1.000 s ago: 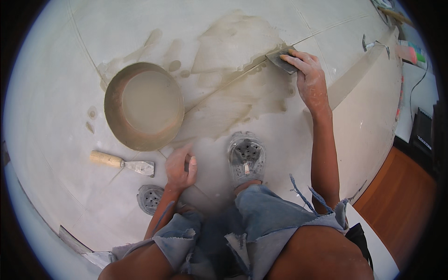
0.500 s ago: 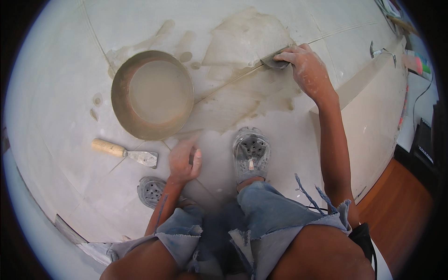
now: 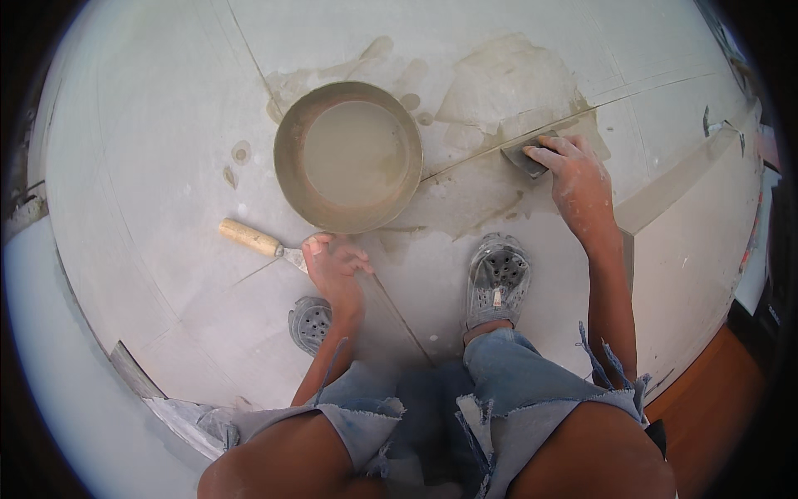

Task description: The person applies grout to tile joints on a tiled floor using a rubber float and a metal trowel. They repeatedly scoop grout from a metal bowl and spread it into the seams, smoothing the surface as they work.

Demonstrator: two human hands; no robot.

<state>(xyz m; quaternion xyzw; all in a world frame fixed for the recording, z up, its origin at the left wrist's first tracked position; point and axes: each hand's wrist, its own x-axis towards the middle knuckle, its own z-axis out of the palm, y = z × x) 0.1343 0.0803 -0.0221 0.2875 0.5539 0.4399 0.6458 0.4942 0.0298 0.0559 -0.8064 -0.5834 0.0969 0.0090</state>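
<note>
My right hand (image 3: 582, 183) grips a dark grey flat pad (image 3: 523, 161) against the wet smeared tiles (image 3: 490, 191), beside a tile joint at upper right. A round metal pan (image 3: 403, 158) of greyish-beige slurry sits left of it. My left hand (image 3: 332, 274) is just below the pan, fingers loosely curled and apart, over the blade end of a wooden-handled scraper (image 3: 252, 237), which it partly hides. I cannot make out whether it touches the blade; it does not hold the handle.
My grey perforated clogs (image 3: 496, 279) stand on the pale tiled floor (image 3: 141, 208). A beige raised ledge (image 3: 690, 241) runs along the right, with a small metal tool (image 3: 715, 125) near its far end. Brown wood (image 3: 698, 382) and a black object (image 3: 765, 308) lie beyond it.
My left hand has moved up to the scraper's blade and loosened its fingers. My right hand has shifted the pad along the joint. The view has swung, so the floor appears farther right.
</note>
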